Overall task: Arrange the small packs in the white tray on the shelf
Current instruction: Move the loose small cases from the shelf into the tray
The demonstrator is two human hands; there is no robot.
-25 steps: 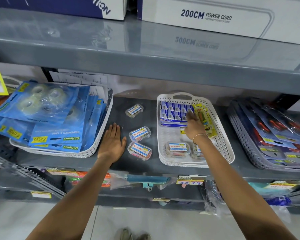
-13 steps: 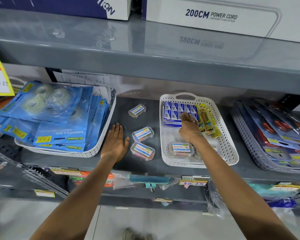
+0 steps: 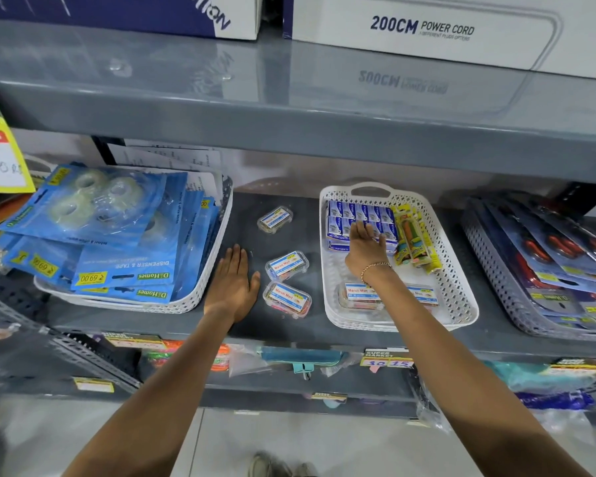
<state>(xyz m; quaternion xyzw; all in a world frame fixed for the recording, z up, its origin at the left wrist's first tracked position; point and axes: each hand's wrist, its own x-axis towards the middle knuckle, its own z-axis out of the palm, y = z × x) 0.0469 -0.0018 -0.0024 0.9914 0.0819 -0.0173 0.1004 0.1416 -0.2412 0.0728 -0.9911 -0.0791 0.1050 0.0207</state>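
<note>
Small packs (image 3: 287, 295) labelled "Maruti Mart"; left hand (image 3: 232, 283) flat on shelf (image 3: 245, 215), right hand (image 3: 365, 247) empty, fingers spread.

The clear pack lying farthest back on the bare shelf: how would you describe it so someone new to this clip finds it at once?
Start at the white tray with the handle, mid-shelf, where the right hand reaches. On the dark shelf just left of it lie three clear packs. This clear pack lies alone toward the back; the other two sit close together beside the left hand.
</note>
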